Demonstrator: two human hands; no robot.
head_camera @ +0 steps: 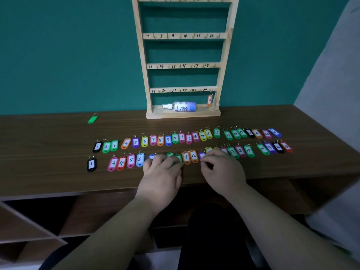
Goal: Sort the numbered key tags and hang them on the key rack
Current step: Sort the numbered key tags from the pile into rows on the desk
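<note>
Two rows of coloured numbered key tags lie on the brown table (58, 145): a far row (175, 137) and a near row (131, 161). A wooden key rack (184, 36) with numbered hooks stands against the teal wall; one orange tag 24 (209, 100) hangs at its bottom right hook. My left hand (162, 172) rests on the near row around tags 7 to 10, fingers bent over a green tag (178, 157). My right hand (220, 168) lies over the tags past the orange 12 (193, 155), fingertips on a purple tag (201, 154). What the fingers hold is hidden.
A white spray bottle (180, 106) lies on the rack's base. A lone green tag (93, 119) sits at the far left of the table. Open shelf compartments (39, 217) lie below the table's front edge. A grey wall (331, 75) closes the right side.
</note>
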